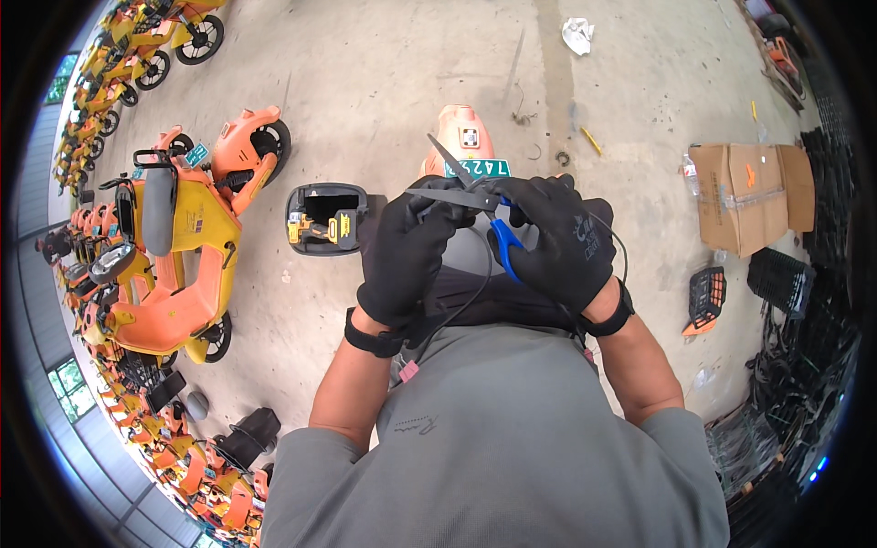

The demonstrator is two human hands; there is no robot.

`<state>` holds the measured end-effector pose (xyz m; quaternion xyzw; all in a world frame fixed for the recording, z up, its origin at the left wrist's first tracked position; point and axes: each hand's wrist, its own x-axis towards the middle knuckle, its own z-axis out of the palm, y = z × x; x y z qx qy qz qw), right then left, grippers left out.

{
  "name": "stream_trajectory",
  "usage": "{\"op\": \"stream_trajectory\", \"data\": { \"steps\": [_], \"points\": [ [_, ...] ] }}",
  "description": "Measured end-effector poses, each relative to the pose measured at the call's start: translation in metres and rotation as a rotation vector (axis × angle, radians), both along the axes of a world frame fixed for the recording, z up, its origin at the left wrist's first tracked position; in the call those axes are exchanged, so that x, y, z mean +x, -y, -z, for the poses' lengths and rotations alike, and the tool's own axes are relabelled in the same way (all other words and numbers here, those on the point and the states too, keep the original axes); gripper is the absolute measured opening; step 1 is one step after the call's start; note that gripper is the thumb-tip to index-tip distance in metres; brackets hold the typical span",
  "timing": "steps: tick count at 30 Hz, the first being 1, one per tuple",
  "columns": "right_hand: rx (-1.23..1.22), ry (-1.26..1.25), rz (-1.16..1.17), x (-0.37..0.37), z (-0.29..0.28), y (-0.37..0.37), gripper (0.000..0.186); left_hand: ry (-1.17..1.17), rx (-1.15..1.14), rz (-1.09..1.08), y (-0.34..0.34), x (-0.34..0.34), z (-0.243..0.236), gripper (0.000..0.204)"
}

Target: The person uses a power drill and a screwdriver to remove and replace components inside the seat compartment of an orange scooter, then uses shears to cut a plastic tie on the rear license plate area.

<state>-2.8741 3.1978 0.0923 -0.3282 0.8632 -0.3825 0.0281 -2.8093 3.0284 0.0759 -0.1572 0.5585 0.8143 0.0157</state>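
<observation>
A pair of scissors with blue handles (505,248) is in my right hand (566,242), its fingers wrapped round the handles. The blades stand apart: one points up and left, the other lies across the fingertips of my left hand (402,251). My left hand is closed beside the blades; what its fingers pinch, if anything, is hidden. Both hands wear black gloves. Below them is the grey seat (468,254) of an orange scooter, whose tail (464,123) and green plate (493,168) show just beyond the blades. A thin dark cable (475,297) loops under my hands.
Left of my hands, an open black bin (294,205) holds a yellow and black power tool (343,228). A yellow and orange scooter (196,215) stands further left, before rows of others. At right are a cardboard box (735,205) and a black basket (705,297) on the concrete floor.
</observation>
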Motion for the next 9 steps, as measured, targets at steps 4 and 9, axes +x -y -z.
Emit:
{"op": "stream_trajectory", "data": {
  "steps": [4, 9],
  "points": [
    [-0.059, 0.028, -0.013, 0.001, 0.0, -0.0011, 0.034, 0.036, -0.1, 0.034, 0.0047, 0.0007, 0.0012, 0.022],
    [-0.147, 0.149, -0.018, 0.0019, 0.0006, -0.0016, 0.035, 0.034, -0.117, -0.015, -0.0009, -0.0019, -0.0033, 0.027]
  ]
}}
